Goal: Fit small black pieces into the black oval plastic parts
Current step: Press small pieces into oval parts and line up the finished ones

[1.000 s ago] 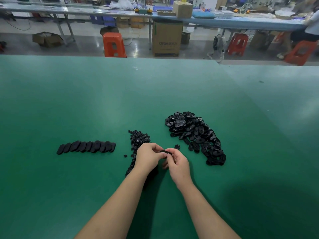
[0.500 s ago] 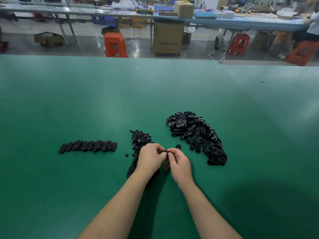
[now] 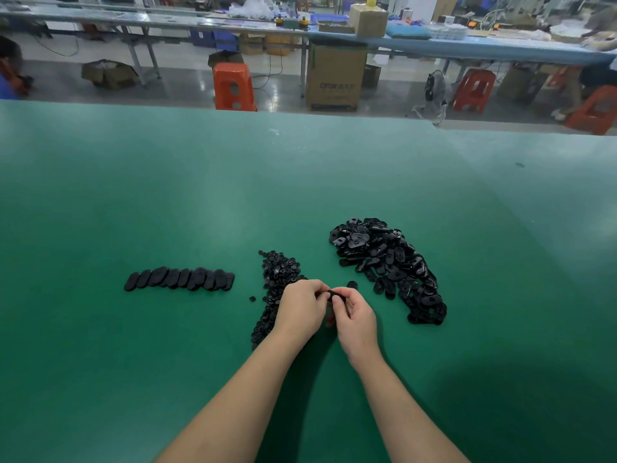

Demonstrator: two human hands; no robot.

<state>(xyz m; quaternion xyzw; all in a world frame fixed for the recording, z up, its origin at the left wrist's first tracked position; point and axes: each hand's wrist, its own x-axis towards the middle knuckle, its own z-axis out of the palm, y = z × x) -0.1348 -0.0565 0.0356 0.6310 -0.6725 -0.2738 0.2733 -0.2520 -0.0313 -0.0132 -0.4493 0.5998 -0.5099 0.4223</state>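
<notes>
Hands (image 3: 329,307) pinch oval part (image 3: 335,293) | piles flank | near edge open

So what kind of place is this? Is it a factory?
Probably, yes: a small factory assembly room. A long green worktable holds a heap of black oval parts, and both hands, left hand and right hand, work on one black part. Behind are more benches, cardboard boxes and orange stools.

Both hands (image 3: 330,309) pinch oval part (image 3: 335,294) (piles nearby).
</notes>
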